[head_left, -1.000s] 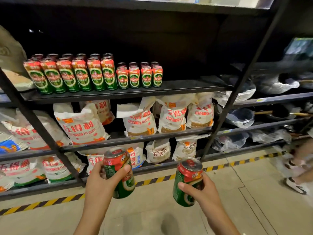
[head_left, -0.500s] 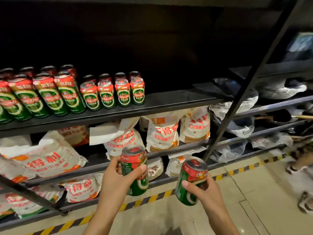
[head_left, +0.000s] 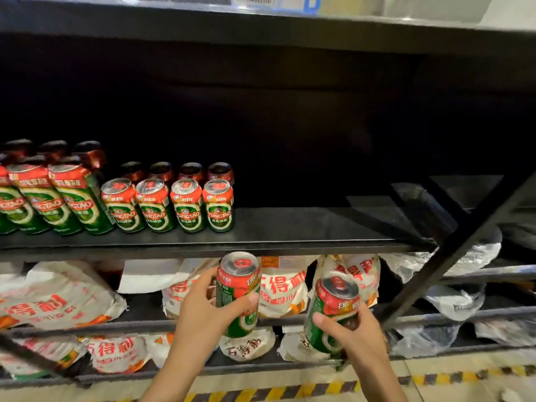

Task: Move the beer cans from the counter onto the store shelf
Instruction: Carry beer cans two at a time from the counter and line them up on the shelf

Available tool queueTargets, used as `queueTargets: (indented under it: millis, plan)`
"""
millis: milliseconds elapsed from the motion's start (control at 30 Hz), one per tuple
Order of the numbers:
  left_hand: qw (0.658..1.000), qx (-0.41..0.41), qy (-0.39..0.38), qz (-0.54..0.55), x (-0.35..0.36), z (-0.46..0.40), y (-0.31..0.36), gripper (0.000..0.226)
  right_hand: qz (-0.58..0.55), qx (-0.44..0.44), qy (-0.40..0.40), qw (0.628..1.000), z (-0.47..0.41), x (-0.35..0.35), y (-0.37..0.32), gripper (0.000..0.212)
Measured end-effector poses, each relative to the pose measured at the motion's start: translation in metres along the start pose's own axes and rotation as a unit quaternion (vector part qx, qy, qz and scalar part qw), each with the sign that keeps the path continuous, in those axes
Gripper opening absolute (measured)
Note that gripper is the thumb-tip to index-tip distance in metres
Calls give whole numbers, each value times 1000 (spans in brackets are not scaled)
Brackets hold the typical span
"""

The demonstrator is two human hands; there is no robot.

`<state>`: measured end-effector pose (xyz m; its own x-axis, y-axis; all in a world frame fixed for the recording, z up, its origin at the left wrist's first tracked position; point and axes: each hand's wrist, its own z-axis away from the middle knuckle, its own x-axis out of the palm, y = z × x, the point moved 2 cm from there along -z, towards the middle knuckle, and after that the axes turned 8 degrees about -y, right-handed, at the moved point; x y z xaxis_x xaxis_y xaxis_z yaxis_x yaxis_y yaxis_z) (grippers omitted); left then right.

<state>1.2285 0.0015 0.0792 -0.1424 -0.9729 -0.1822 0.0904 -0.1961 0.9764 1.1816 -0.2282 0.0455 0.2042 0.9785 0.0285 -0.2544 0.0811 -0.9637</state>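
Head camera view, looking forward and slightly down at a dark metal store shelf (head_left: 304, 230) from close range. The left hand (head_left: 203, 309) wraps its grip around a green and red Tsingtao beer can (head_left: 238, 288), thumb across the front and fingers behind, holding it just below the shelf's front edge. The right hand (head_left: 352, 332) curls its grip around a second Tsingtao beer can (head_left: 330, 311), lower and to the right, in front of the white flour bags (head_left: 282, 288) on the tier beneath. Both held cans are near upright: the long axis runs roughly vertical, silver lids with pull tabs point up and tip slightly away from the camera. The right can leans a little to the right at its top. On the shelf, a row of short cans (head_left: 171, 204) stands in two ranks, with taller cans (head_left: 43, 198) at far left; the shelf surface to the right of the row is bare and dark. Judging from this, the step in hand is lifting both cans over the shelf lip. To do it well, each base should clear the front edge, then the cans should be set down flat just right of the last short can, labels facing outward, without knocking the neighbours.
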Motion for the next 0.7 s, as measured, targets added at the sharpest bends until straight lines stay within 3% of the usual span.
queueTargets:
  millis: [333,500,700]
  plan:
    - [999,23,-19,45,24,-112,20,65,40,-62,-48,996,-111,19,-53,51]
    - [996,48,-41,68,43,-160,25,57,67,-103,-50,991,-156,20,-60,50]
    - [994,56,-8,93,55,-188,29,55,74,-127,-55,988,-187,17,-63,52]
